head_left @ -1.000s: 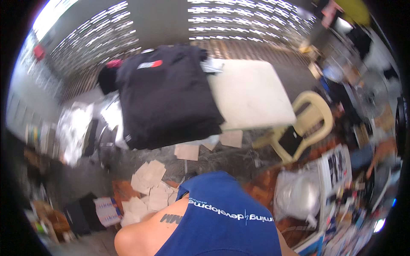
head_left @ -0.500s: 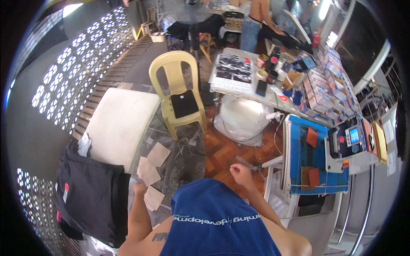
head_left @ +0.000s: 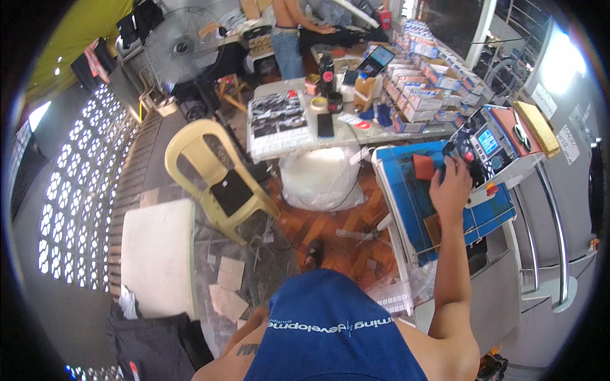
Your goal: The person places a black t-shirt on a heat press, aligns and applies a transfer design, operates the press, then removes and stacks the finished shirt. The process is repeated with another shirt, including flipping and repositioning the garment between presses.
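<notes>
Right hand [head_left: 452,181] has moved over the blue platen [head_left: 412,206], finger grip unclear; left hand hidden.

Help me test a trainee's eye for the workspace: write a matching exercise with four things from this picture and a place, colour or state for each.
Things
1. Right hand
2. Chair
3. Clear plastic bag
4. Fan

Descriptions
A. Below the table
B. Round grille, toward the picture's upper left
C. At the machine with the lit screen
D. Pale yellow, with a black square on its seat

Right pairs: 1-C, 2-D, 3-A, 4-B
</notes>
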Demonstrator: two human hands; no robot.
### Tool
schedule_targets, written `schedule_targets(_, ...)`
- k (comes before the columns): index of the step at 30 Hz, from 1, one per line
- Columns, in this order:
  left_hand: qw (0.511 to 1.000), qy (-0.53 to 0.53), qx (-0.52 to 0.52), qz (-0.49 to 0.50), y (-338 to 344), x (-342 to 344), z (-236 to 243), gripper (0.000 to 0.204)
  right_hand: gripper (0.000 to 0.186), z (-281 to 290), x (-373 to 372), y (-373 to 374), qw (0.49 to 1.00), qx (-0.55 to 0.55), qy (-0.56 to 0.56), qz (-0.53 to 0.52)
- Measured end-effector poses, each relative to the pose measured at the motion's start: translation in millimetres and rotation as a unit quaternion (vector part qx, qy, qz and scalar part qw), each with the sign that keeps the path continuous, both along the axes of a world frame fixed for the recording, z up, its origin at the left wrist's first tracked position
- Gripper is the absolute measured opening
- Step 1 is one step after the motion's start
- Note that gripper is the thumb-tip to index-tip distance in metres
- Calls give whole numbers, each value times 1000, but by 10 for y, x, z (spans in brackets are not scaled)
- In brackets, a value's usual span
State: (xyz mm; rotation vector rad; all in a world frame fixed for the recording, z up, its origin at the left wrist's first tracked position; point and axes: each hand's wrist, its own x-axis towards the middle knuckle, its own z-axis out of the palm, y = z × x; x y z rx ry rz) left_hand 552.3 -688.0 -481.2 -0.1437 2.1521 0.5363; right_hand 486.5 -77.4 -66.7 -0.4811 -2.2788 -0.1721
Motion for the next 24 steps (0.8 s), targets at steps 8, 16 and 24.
schedule_targets(8,983,17,24,-181,356,-1008,-404,41,44,373,-471,63,939,-194,-207,-196)
schedule_targets(16,585,-81,776,222,3161,-3447,2778,47,33,274,-673,18,938,-96,-176,-283)
schedule_targets(24,80,-218,906,-353,3658,-3237,5899,37,29,209,-688,30,944,-51,-154,-289)
